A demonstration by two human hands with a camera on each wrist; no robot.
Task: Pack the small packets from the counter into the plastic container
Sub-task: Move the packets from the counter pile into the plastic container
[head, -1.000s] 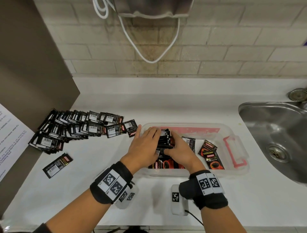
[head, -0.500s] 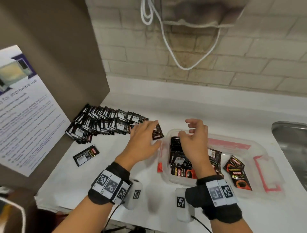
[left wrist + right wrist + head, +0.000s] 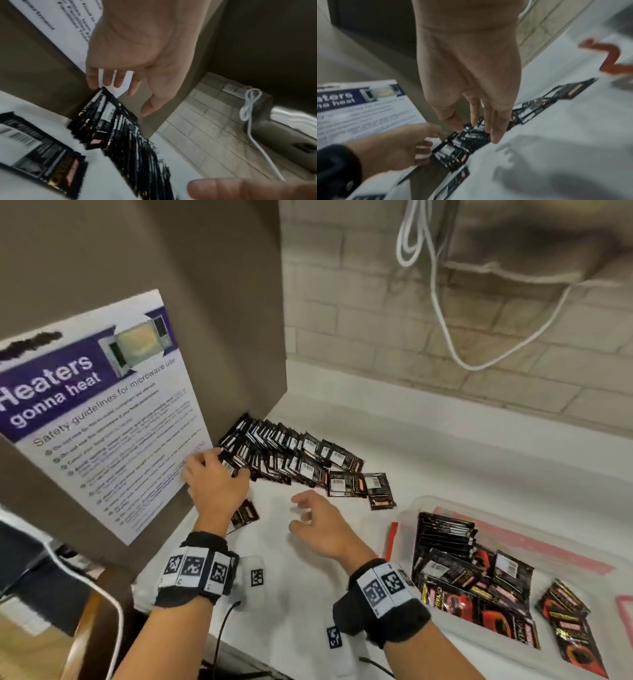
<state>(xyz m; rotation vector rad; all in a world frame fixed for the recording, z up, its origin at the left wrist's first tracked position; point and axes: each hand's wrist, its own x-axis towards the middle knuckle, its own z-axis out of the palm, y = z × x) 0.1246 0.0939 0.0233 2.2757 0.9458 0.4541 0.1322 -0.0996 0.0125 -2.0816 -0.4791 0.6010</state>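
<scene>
A long overlapping row of small black packets (image 3: 291, 453) lies on the white counter against the brown panel. My left hand (image 3: 214, 465) is at the row's left end, fingers nearly straight, fingertips at the end packets (image 3: 102, 102) and holding nothing. One loose packet (image 3: 245, 515) lies just below that wrist. My right hand (image 3: 301, 511) hovers empty over the bare counter in front of the row, fingers relaxed and pointing at the packets (image 3: 467, 138). The clear plastic container (image 3: 406, 518) stands at the right. It holds an upright stack (image 3: 445, 539) and several loose packets (image 3: 472, 583).
A brown panel with a microwave safety poster (image 3: 102, 412) walls off the left side. A white cable (image 3: 445, 302) hangs on the brick wall behind. An orange latch (image 3: 390, 539) sits on the container's left end. A white cord (image 3: 85, 587) runs below the counter's left edge.
Both hands have left the container and moved left to the packet row. The left hand reached the row's far left end. The head view swung left, so the sink dropped out of sight.
</scene>
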